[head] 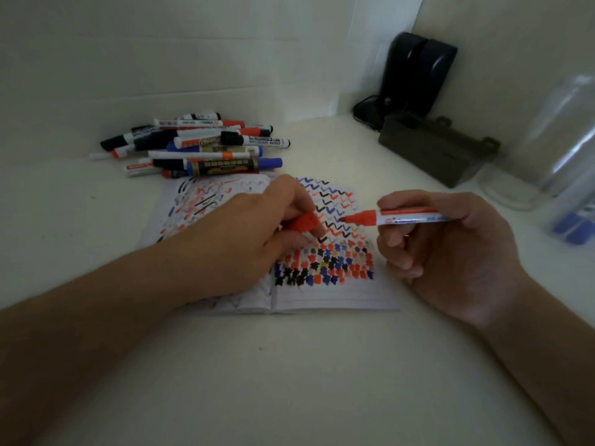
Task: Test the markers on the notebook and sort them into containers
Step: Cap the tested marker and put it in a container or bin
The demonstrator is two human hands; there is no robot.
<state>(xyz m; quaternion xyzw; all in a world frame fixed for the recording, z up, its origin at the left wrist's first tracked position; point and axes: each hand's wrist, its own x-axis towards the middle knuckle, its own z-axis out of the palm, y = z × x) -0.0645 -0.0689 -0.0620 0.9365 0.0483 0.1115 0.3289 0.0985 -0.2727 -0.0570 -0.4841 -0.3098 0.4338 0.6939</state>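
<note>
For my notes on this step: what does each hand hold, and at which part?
Right hand grips the red marker by its white barrel, tip bare. Left hand pinches its red cap between the fingers.

A pale, off-white table (289, 365) fills the lower part of the view, its surface matte and marked with a few small specks. Behind it stand plain white walls (161, 59) that meet in a corner at the upper right. In that corner a black device (418, 72) stands upright against the wall, with a dark cable beside its base. A dark grey box (434, 149), possibly a tray, lies in front of it. The light is dim and even.
</note>
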